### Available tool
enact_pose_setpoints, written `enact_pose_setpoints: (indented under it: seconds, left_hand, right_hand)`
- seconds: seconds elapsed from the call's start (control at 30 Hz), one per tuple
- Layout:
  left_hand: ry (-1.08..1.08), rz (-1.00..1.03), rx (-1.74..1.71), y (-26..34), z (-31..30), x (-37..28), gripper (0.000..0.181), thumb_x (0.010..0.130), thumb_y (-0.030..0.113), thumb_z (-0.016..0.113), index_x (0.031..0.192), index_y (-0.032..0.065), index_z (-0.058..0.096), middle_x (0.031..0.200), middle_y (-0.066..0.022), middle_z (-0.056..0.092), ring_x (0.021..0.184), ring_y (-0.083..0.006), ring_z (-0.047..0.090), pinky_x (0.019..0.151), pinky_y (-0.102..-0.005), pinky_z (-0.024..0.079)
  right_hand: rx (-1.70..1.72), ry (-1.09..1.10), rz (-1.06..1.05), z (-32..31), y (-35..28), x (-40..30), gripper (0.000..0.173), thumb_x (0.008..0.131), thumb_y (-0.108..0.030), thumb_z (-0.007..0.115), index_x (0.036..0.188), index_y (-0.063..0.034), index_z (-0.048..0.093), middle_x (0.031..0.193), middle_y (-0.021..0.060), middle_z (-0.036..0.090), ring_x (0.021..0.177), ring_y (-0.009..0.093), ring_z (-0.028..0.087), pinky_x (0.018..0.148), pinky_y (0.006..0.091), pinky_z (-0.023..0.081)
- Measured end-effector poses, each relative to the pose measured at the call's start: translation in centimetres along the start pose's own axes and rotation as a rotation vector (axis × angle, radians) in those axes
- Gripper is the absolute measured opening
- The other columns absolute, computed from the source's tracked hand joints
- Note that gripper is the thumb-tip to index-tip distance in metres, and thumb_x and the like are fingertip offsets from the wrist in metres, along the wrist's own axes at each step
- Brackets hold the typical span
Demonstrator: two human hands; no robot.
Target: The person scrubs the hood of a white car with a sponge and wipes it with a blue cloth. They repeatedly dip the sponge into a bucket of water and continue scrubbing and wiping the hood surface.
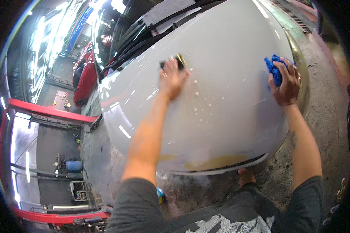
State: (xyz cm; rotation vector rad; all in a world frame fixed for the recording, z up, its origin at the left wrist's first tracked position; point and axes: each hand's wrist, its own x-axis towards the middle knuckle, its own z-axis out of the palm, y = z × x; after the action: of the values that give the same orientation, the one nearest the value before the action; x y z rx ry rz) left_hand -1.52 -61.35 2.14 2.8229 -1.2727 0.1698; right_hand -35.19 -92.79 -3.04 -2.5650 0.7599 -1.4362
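A pale, wet car hood [221,122] spreads in front of me, dotted with water droplets and whitish flecks. My left hand [173,78] presses a dark flat pad [180,61] with a yellowish edge against the hood; the hand is blurred and covers most of the pad. At the hood's right edge, my right hand [286,81] grips a bunched blue cloth [275,71] and rests against the panel. Yellowish patches [215,162] show along the hood's near edge.
Beyond the hood lie the dark windshield and wiper area [134,43]. To the left stand a red car [84,75] and red lift-like beams [52,113]. A blue tank [74,165] sits farther off. Wet concrete floor [323,96] runs along the right, with a drain grate [291,14].
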Motion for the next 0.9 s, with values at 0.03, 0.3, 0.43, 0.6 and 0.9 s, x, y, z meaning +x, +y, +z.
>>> enact_pose_setpoints:
  seconds: [0.03,0.3,0.43,0.6,0.9]
  left_hand:
    - [0.050,-0.029,0.023,-1.6,-1.2,4.4,0.104,0.104,0.080,0.023,0.171,0.0015,0.013,0.181,-0.0153,0.008,0.167,-0.0301,0.005,0.133,-0.0546,0.008]
    - [0.008,-0.188,0.050,1.5,-2.2,5.6,0.108,0.102,0.082,0.027,0.171,0.0014,0.011,0.181,-0.0161,0.006,0.167,-0.0307,0.005,0.133,-0.0556,0.006]
    - [-0.012,0.072,0.091,6.3,2.4,-15.5,0.108,0.103,0.076,0.037,0.171,-0.0021,0.005,0.180,-0.0208,-0.001,0.167,-0.0362,-0.001,0.132,-0.0584,0.000]
    - [-0.131,0.069,0.057,7.1,6.8,-39.5,0.112,0.101,0.075,0.046,0.171,-0.0005,0.003,0.180,-0.0223,0.001,0.167,-0.0371,-0.002,0.132,-0.0577,-0.001]
    - [0.028,-0.056,-0.013,-1.3,1.5,-12.4,0.108,0.102,0.077,0.040,0.170,-0.0021,0.012,0.179,-0.0213,0.011,0.167,-0.0357,0.007,0.133,-0.0548,0.005]
  right_hand:
    - [0.008,-0.008,0.002,0.3,-0.5,-0.1,0.039,0.082,-0.028,0.075,0.121,-0.0220,0.070,0.139,0.0087,0.064,0.131,0.036,0.060,0.110,0.0559,0.047]
    - [-0.020,-0.042,-0.016,0.8,-0.1,-0.1,0.041,0.088,-0.032,0.071,0.128,-0.0214,0.068,0.141,0.0100,0.064,0.132,0.036,0.060,0.110,0.0554,0.046]
    - [-0.069,-0.044,0.004,1.9,1.4,-0.2,0.042,0.094,-0.036,0.069,0.134,-0.0245,0.066,0.145,0.0059,0.062,0.135,0.033,0.059,0.111,0.0541,0.046]
    - [-0.085,-0.094,0.069,2.6,0.5,0.1,0.043,0.096,-0.037,0.068,0.138,-0.0267,0.064,0.147,0.0005,0.061,0.136,0.031,0.058,0.113,0.0544,0.046]
    - [-0.094,-0.025,0.002,0.5,0.2,-0.6,0.038,0.090,-0.030,0.071,0.128,-0.0218,0.068,0.139,0.0059,0.065,0.129,0.035,0.062,0.109,0.0525,0.048]
